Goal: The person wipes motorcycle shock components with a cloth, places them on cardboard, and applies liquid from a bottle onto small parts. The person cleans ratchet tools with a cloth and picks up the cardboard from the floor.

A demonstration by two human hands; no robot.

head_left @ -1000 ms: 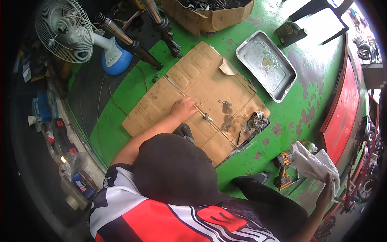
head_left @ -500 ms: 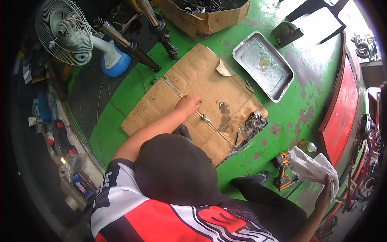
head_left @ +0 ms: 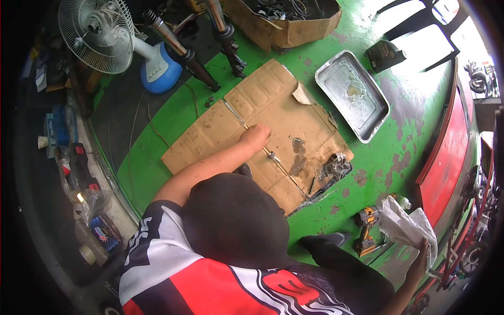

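Observation:
My left hand (head_left: 255, 137) is closed around a thin metal rod (head_left: 240, 119) on the flattened cardboard (head_left: 210, 128). Beyond my fingers, the rod shows a brass-coloured stretch and a dark collar (head_left: 271, 155). Out to the right, my right hand (head_left: 423, 255) grips a white cloth (head_left: 409, 223) that hangs above the floor. Wet stains (head_left: 298, 146) spread over the cardboard beside the rod. A crumpled dark rag (head_left: 337, 166) and a small dark tool (head_left: 312, 185) lie at its right corner.
A metal tray (head_left: 353, 97) with some liquid and a dark bottle (head_left: 385, 55) stand at upper right. An orange-black power drill (head_left: 366, 231) is near my right leg. Two fork tubes (head_left: 223, 34), a fan (head_left: 100, 34) and a box of parts (head_left: 286, 31) line the far side.
The whole view has shifted slightly, so the floor things sit a little further right. My left hand stays on the rod, and my right hand still holds the cloth, slightly lower.

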